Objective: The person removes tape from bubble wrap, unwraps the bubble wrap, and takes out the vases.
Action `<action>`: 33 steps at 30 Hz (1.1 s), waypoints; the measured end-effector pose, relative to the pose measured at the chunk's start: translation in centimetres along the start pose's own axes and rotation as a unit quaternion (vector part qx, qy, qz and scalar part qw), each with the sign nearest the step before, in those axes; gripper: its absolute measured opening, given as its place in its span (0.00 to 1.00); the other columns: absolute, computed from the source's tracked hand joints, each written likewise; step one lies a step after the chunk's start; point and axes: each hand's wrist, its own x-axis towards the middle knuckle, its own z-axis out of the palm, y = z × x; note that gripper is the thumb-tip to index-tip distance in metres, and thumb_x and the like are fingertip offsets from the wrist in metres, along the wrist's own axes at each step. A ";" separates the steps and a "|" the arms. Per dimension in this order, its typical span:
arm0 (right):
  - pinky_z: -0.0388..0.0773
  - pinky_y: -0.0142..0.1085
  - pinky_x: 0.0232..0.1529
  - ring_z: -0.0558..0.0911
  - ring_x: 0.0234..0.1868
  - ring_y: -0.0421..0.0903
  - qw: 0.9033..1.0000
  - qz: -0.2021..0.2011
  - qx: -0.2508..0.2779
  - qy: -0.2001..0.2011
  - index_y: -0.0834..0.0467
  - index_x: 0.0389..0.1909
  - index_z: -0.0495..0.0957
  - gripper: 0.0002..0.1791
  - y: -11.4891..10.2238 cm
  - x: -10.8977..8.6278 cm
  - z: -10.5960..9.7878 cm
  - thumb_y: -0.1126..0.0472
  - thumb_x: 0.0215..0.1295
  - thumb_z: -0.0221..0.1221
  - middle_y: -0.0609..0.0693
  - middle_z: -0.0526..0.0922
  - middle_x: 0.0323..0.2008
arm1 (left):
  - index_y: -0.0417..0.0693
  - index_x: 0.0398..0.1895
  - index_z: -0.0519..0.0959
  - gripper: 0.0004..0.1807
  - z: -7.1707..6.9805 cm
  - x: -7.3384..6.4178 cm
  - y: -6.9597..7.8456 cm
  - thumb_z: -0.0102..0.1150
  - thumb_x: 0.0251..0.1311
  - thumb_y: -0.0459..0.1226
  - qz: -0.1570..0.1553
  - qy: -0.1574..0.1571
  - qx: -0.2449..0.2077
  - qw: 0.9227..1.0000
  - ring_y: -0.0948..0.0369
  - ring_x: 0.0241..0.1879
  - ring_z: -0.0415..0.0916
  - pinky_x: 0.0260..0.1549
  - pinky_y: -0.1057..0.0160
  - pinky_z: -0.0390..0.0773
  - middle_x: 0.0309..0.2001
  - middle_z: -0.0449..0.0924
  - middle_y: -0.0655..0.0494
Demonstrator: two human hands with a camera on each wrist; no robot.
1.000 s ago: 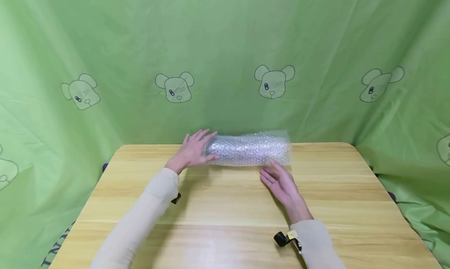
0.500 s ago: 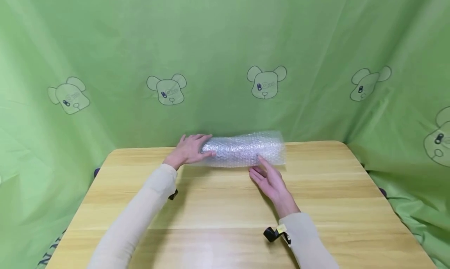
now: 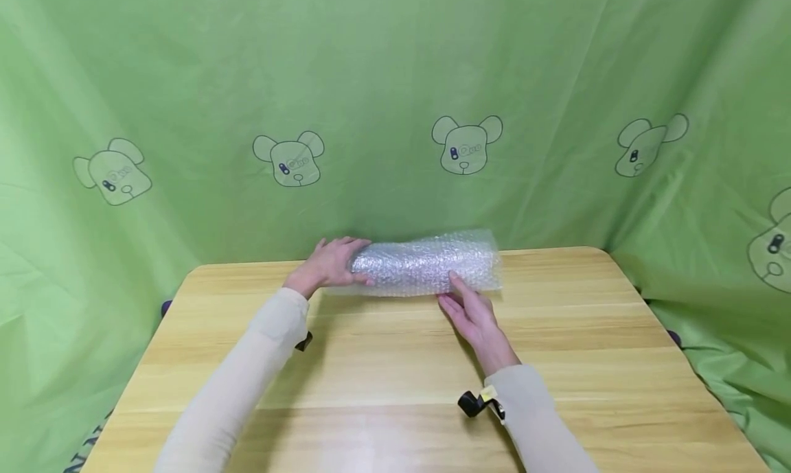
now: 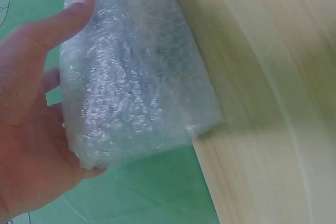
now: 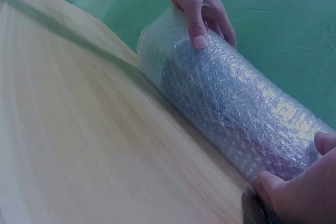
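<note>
A clear, shiny roll of bubble wrap (image 3: 420,263) lies lengthwise along the far edge of the wooden table. Around its left end my left hand (image 3: 329,263) grips, thumb on the near face and fingers behind, as the left wrist view shows with the thumb across the wrap (image 4: 123,77). My right hand (image 3: 476,318) pinches the near side right of the middle, its thumb on the wrap and its fingers at the lower edge. In the right wrist view a darker patch shows through the plastic (image 5: 220,93). The back of the roll is hidden.
A green curtain (image 3: 383,82) printed with bear heads hangs right behind the table (image 3: 383,363) and along both sides. The table's back edge runs just behind the roll. Each sleeve carries a small black camera mount, the right one (image 3: 472,404) close over the tabletop.
The left hand has closed in around the roll's left end. The right hand's thumb has come onto the near side, with its fingers at the lower edge. The view has shifted slightly.
</note>
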 end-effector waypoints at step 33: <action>0.67 0.43 0.73 0.70 0.67 0.56 0.992 0.002 -0.116 -0.049 0.65 0.76 0.53 0.32 -0.7 0.4 -1.4 0.58 0.80 0.53 0.65 0.63 0.69 | 0.40 0.66 0.70 0.48 0.9 -4.7 3.1 0.74 0.51 0.62 0.004 0.016 -0.073 0.997 0.52 0.47 0.80 0.51 0.53 0.83 0.55 0.80 0.44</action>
